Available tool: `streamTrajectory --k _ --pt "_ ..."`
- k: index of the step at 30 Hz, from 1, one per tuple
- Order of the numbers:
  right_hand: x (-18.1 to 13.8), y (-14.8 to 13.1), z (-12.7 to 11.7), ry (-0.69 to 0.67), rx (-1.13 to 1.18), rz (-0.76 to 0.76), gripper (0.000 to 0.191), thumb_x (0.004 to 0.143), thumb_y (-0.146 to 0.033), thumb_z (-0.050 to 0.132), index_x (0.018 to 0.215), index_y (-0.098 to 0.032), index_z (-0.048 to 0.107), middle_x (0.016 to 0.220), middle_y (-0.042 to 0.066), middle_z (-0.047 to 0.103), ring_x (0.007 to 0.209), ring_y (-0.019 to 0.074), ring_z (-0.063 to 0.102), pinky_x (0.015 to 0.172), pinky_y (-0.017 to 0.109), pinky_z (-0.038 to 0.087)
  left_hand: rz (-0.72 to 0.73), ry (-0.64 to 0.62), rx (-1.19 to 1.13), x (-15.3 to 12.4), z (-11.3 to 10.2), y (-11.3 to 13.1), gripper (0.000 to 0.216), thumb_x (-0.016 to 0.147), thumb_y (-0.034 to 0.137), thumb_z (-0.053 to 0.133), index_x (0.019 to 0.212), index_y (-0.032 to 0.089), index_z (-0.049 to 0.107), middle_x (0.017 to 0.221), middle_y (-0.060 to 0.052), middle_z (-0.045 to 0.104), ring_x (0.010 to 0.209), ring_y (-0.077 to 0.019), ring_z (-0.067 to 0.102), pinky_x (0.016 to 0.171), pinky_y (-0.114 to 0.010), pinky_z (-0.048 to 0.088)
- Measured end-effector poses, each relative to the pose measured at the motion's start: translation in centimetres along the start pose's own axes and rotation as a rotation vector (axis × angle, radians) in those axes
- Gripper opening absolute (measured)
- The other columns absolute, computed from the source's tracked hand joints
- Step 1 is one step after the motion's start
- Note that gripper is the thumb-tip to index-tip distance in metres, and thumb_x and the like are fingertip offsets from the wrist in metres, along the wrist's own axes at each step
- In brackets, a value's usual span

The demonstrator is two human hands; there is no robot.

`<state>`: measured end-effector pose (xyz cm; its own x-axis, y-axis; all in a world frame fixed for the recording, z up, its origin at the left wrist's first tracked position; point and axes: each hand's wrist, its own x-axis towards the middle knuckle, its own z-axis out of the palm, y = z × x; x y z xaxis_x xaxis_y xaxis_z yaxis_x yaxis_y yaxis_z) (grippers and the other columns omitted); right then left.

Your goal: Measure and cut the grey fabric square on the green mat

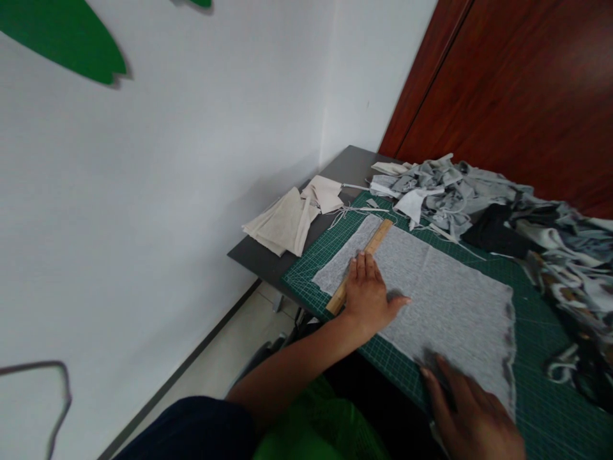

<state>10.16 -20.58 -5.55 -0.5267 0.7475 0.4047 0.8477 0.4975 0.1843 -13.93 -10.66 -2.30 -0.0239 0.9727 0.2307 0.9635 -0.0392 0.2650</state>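
My left hand (368, 294) lies over a wooden ruler (380, 236), its fingertips on the wood and its thumb stretched out onto the fabric. Under the ruler, a piece of light grey knit fabric (445, 300) is spread flat on a green cutting mat (541, 358). The ruler crosses the fabric near its left end. My right hand (474, 409) is at the fabric's near edge, low in the picture, with thumb and forefinger apart. The gap between them is dark, and the other fingers are partly hidden.
Folded cream cloth pieces (282, 223) lie at the dark table's (253, 259) left corner by the white wall. A long heap of grey fabric scraps (454, 191) runs along the back and right. Black-handled scissors (589, 374) appear at the right edge. Behind stands a reddish-brown wooden panel (517, 96).
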Motion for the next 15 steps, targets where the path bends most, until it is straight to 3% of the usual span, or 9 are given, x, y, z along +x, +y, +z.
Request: streamTrajectory --k 9,15 --pt "-1.4 1.7 1.1 -0.039 -0.165 -0.262 0.046 0.106 -0.022 0.036 0.124 -0.022 0.078 0.124 0.014 0.077 0.077 0.0235 0.074 0.064 0.035 0.056 0.003 -0.023 0.000 0.0 -0.1 0.0 0.104 0.098 0.077 0.039 0.150 -0.013 0.044 0.164 -0.033 0.032 0.158 -0.0426 0.024 0.130 -0.051 0.017" --pt "-1.2 1.7 1.8 -0.021 -0.073 -0.219 0.041 0.106 -0.029 0.042 0.119 -0.025 0.080 0.117 0.011 0.080 0.077 0.0229 0.075 0.063 0.032 0.057 0.002 0.027 -0.012 0.0 0.3 -0.2 0.101 0.098 0.074 0.040 0.152 -0.011 0.043 0.163 -0.033 0.034 0.159 -0.0411 0.024 0.129 -0.054 0.021"
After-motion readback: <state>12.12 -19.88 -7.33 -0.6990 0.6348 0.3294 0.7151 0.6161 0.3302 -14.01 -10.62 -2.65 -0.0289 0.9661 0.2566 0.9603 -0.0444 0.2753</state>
